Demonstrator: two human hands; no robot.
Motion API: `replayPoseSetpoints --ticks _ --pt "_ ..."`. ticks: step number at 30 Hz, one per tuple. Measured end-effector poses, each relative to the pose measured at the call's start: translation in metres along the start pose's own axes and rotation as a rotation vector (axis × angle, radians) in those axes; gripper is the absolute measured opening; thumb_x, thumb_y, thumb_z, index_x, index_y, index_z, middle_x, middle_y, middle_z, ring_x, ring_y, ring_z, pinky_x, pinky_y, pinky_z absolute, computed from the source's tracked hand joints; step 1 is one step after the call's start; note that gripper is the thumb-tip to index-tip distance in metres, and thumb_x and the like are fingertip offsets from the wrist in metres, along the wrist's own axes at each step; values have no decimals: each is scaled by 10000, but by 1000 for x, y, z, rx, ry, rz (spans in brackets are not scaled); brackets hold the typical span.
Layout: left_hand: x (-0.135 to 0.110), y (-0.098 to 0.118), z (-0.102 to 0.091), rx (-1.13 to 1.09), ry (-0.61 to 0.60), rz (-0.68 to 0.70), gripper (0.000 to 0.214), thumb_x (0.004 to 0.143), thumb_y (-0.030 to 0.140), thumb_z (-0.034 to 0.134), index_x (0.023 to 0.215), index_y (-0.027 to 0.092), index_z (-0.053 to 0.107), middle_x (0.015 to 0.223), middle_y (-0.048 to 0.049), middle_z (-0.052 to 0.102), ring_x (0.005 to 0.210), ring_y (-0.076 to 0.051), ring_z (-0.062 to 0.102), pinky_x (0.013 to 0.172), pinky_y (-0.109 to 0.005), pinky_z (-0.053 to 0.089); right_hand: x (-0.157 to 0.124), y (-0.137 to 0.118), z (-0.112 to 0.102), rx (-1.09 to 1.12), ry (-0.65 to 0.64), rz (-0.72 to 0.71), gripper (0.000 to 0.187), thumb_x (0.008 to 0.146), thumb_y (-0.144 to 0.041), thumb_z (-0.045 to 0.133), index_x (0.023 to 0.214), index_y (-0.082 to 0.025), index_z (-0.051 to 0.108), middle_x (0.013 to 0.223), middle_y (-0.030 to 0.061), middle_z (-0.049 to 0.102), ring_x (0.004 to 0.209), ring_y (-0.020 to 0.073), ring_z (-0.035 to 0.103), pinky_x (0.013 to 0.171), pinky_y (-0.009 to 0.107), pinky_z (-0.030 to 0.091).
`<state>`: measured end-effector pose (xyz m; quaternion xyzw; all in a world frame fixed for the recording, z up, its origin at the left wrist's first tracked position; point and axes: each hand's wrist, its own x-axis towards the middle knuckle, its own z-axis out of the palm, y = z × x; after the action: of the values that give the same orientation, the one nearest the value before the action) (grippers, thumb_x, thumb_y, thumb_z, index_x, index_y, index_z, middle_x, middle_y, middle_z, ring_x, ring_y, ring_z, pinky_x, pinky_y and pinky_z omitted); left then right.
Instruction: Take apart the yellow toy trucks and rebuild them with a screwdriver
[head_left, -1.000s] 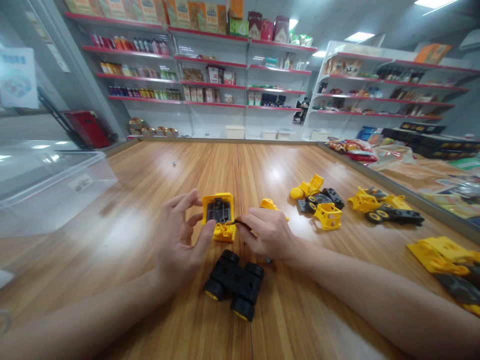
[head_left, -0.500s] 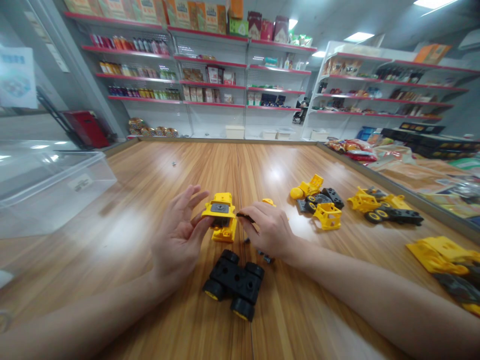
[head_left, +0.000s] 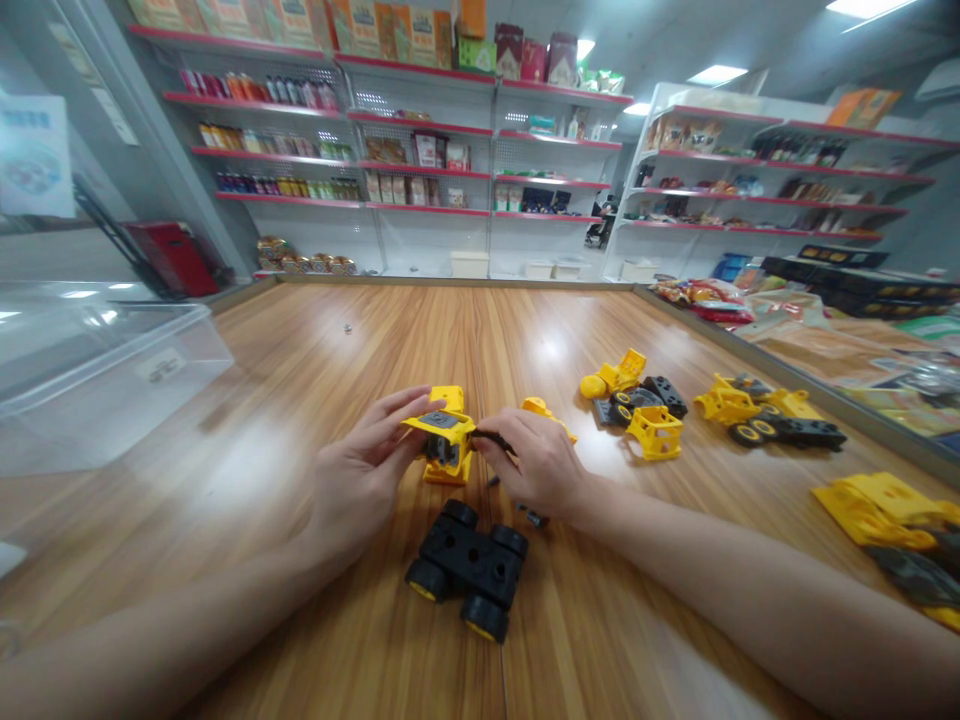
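Observation:
My left hand (head_left: pixel 360 470) pinches a yellow toy-vehicle cab (head_left: pixel 450 424) with a grey roof panel, now tilted; its fingertips are at the cab's left side. Other yellow parts show behind and below the cab, and I cannot tell whether they are joined to it. My right hand (head_left: pixel 536 465) is closed on a thin black piece (head_left: pixel 492 437) whose tip touches or nearly touches the cab's right side. Its exact kind is hidden by the fingers. Below both hands lies a black four-wheeled toy chassis (head_left: pixel 474 560). Small dark parts (head_left: pixel 532 516) lie beneath my right wrist.
A yellow part (head_left: pixel 538 406) sits just behind my right hand. Yellow and black toy vehicle pieces (head_left: pixel 654 432) lie in groups on the right of the wooden table (head_left: pixel 300 620). A clear plastic bin (head_left: pixel 112 375) stands at left; stocked shelves (head_left: pixel 427 210) line the back.
My left hand's fingers have closed from spread onto the cab, and the cab has tilted. The black piece in my right hand has come up to the cab's side. The chassis has not moved.

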<state>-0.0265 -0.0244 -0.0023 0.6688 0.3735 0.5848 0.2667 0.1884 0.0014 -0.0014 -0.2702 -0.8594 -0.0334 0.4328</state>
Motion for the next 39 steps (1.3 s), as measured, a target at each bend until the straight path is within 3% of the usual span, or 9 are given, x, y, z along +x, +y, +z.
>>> replayPoseSetpoints --ticks 7,12,16,20,24,30,34,39 --pt "0 1 1 77 53 -61 275 915 347 606 1115 204 729 1293 -93 635 1204 -250 600 999 -399 548 -3 0 3 99 9 6 165 974 -262 506 1110 -183 557 967 67 724 823 162 701 693 259 536" --pt "0 -4 2 16 101 -87 254 883 356 651 1052 190 741 1234 -88 668 1166 -243 617 1011 -399 527 -2 -3 1 113 12 21 208 972 -223 500 1170 -183 550 981 62 743 825 153 719 710 251 559" --pt "0 -11 3 -112 75 -228 281 923 402 579 1087 187 657 982 -67 725 882 -198 699 783 -333 599 -3 -4 2 155 -6 -64 216 958 -201 519 1172 -194 544 1141 84 711 985 169 699 793 278 567" --pt "0 -13 6 -266 115 -280 239 928 418 557 1061 220 538 877 -15 674 701 -161 672 579 -281 589 -3 -5 3 87 -28 -76 121 940 -226 553 1038 -186 611 957 64 712 837 155 686 694 261 544" --pt "1 -12 6 -238 148 -262 249 927 426 559 1049 212 522 883 -11 641 744 -150 664 629 -263 584 -3 -6 2 -1 -15 -84 126 942 -248 553 992 -175 644 820 38 684 686 130 625 600 247 476" --pt "-1 -13 7 -192 149 -282 271 927 460 552 1007 205 506 817 13 590 686 -120 619 585 -211 543 -5 -5 2 -66 -62 -101 134 942 -259 554 970 -180 659 778 27 668 664 128 601 581 249 435" --pt "-6 -6 9 -404 55 -314 212 956 417 514 1051 253 420 848 24 607 648 -125 634 558 -247 564 -6 -4 3 -121 -75 -84 145 949 -248 535 959 -180 663 777 27 671 671 133 603 586 259 422" --pt "-14 -5 6 -534 -184 -298 271 970 382 481 1207 259 434 1000 -53 633 741 -171 664 636 -323 595 -2 -6 1 -147 -62 -101 168 964 -254 520 953 -164 661 759 28 671 672 135 607 589 266 412"
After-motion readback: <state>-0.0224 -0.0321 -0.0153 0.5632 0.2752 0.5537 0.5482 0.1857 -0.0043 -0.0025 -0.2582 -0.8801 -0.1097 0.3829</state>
